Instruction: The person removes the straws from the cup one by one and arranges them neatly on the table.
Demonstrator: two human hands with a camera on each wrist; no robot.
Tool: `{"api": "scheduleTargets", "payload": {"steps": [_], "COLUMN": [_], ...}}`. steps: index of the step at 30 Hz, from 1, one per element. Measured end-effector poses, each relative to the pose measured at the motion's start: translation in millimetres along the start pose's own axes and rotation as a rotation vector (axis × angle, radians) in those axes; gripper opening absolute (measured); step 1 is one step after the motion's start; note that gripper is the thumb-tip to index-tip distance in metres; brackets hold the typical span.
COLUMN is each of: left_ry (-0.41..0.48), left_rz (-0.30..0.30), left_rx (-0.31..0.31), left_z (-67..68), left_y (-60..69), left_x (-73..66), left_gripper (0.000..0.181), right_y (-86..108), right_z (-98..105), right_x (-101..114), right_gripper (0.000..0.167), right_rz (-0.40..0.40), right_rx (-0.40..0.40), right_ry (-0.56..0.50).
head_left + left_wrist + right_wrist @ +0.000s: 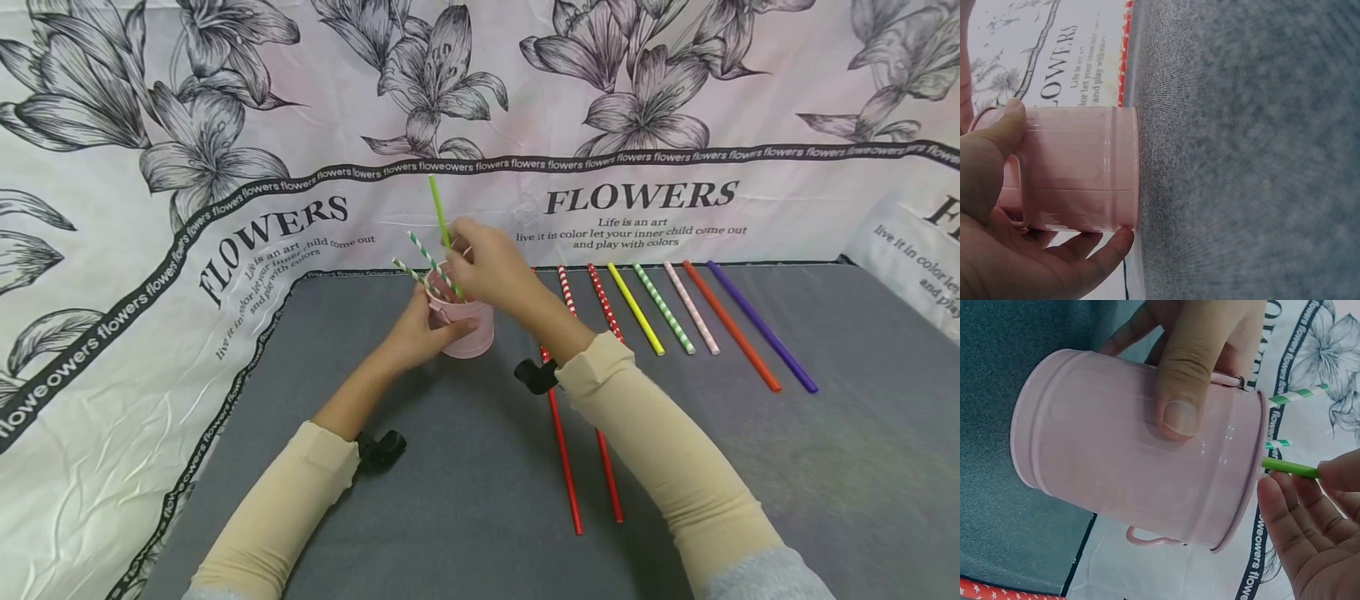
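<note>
A small pink metal bucket [471,337] stands on the grey table, with looped handles on its sides. My left hand [417,335] grips it, thumb on the near side and fingers round the far side. Above the rim, my right hand [491,262] pinches a plain lime-green straw [437,200] between thumb and fingers. The lower end of this straw [1288,467] reaches into the bucket mouth. Two green-and-white striped straws, one taller [422,247] and one lower [403,267], lean out of the bucket to the left.
Right of the bucket lies a spread row of straws: red patterned [603,300], yellow [636,310], green striped [664,309], pale pink [692,307], orange [731,325] and purple [761,325]. Two plain red straws [565,462] lie nearer, partly under my right arm. A flower-printed cloth [465,200] hangs behind.
</note>
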State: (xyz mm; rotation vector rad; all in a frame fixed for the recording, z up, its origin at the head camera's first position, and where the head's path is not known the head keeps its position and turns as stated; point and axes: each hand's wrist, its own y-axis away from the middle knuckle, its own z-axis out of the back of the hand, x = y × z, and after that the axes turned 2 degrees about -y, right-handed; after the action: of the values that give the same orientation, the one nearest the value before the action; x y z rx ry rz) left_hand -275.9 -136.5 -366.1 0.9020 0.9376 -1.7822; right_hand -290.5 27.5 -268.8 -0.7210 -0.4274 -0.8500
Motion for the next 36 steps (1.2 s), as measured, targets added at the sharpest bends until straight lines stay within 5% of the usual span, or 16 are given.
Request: {"api": "scheduleTargets", "payload": {"steps": [36], "left_ry": [0.034], "left_rz": [-0.036], "left_rx": [-0.013], "left_z": [-1.9], "left_y": [0.4], "left_x": [-2.9], "left_gripper": [0.088], "right_y": [21.8], "right_z": [24.7], "right_x": [7.5], "right_gripper": [0.011], "right_rz": [0.160], "right_rx": [-0.273], "right_ry": [-0.230]}}
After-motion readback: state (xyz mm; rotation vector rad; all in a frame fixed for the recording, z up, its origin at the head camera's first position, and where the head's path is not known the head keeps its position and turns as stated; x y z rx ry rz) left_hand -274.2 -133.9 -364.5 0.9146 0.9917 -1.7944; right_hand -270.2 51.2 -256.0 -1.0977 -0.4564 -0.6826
